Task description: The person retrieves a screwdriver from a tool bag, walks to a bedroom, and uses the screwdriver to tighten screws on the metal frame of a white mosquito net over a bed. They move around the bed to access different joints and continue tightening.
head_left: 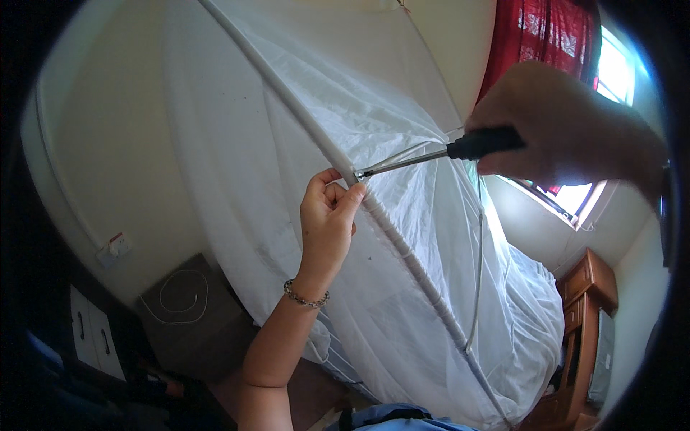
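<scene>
Between the two hands, a screwdriver [420,160] spans the gap, its dark handle in the right hand [535,126] and its bright metal shaft sloping down and leftward to a white pole [305,123]. Right hand: in shadow, closed firmly around the handle, fingers curled under it. Left hand [327,212]: nearly closed, thumb and forefinger pinching the pole just below the screwdriver's tip, remaining fingers curled in. Tip is at a small metal fitting [361,174] on the pole, right beside the left thumb; whether it is seated cannot be told. Pole runs slantwise past the left hand, from above and left of it to below and right. White net [237,165] hangs behind both hands and spreads to either side of the pole, gathered in folds below the right hand. Thin white rod [479,266] slopes among these folds, its lower end by the pole. Beaded bracelet [307,296] on the left wrist. Above the right hand: red curtain [539,39], with a bright window [614,72] beside it. Far below the right hand: brown wooden cabinet [578,316]. Left of and below the left hand: wall socket [115,249], and a loosely looped white cable [176,322].
</scene>
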Available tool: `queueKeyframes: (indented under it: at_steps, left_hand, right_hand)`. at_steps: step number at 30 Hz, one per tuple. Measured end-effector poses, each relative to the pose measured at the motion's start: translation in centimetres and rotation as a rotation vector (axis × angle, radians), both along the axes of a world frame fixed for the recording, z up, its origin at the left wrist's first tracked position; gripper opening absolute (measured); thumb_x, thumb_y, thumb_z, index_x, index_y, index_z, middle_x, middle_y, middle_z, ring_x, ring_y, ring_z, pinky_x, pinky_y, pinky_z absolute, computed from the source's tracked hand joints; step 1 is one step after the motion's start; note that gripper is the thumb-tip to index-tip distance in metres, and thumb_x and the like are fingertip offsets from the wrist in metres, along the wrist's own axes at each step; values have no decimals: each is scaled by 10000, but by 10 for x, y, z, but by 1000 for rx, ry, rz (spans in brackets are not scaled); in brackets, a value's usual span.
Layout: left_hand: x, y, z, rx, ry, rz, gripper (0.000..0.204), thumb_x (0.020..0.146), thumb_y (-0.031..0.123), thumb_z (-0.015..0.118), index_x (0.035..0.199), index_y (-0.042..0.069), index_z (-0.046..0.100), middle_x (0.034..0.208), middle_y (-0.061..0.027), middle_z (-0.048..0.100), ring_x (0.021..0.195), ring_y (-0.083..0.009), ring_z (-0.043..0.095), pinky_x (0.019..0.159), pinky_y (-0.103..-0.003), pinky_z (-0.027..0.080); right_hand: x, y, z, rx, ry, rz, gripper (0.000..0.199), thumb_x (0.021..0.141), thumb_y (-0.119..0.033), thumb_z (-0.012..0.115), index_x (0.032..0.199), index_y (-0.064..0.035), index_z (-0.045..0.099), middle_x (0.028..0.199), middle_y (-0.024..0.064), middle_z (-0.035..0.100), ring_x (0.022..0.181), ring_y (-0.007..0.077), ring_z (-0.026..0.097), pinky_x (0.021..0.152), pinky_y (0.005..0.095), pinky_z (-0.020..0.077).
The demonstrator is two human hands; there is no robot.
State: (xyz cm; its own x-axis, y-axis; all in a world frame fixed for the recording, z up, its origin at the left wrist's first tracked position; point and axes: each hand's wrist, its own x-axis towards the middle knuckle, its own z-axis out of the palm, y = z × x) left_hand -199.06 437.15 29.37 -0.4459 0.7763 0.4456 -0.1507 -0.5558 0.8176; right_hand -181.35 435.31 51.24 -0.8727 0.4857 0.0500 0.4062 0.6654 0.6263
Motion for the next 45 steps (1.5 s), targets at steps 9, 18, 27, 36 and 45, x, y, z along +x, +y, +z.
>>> queueKeyframes:
  at_steps: [9,18,27,36,45]
  left_hand:
    - [5,-2,1,2,3,13,380,849,137,631,1123,-58,454,631,62,419,476,3,328,385,-165,262]
    - [2,3,-1,5,23,15,378,853,146,629,1121,-57,456,618,63,413,471,3,322,386,-161,254]
    - [3,-1,4,13,9,22,354,853,138,625,1107,-50,464,618,64,409,471,3,323,386,-163,252]
    - [1,1,1,21,10,17,339,850,126,626,1103,-41,475,624,68,405,484,3,328,394,-164,251]
    - [5,-2,2,38,16,37,353,852,125,626,1107,-55,462,631,60,423,482,0,334,385,-167,265]
  right_hand:
    - [8,2,-7,268,74,39,324,761,-292,721,946,-35,653,763,77,622,670,178,616,615,288,504]
    - [12,18,-12,761,-327,419,370,686,-200,776,994,-80,610,860,83,627,735,210,621,668,293,514]
    - [10,3,4,-60,83,-370,287,786,-243,688,955,-13,651,805,105,645,663,198,625,617,284,520]
    - [14,-5,2,-370,168,-264,254,810,-249,644,885,-7,638,763,82,615,678,156,621,612,279,512]
    - [18,6,-7,508,-182,454,350,772,-166,712,1089,-69,599,812,73,618,653,145,599,547,247,486]
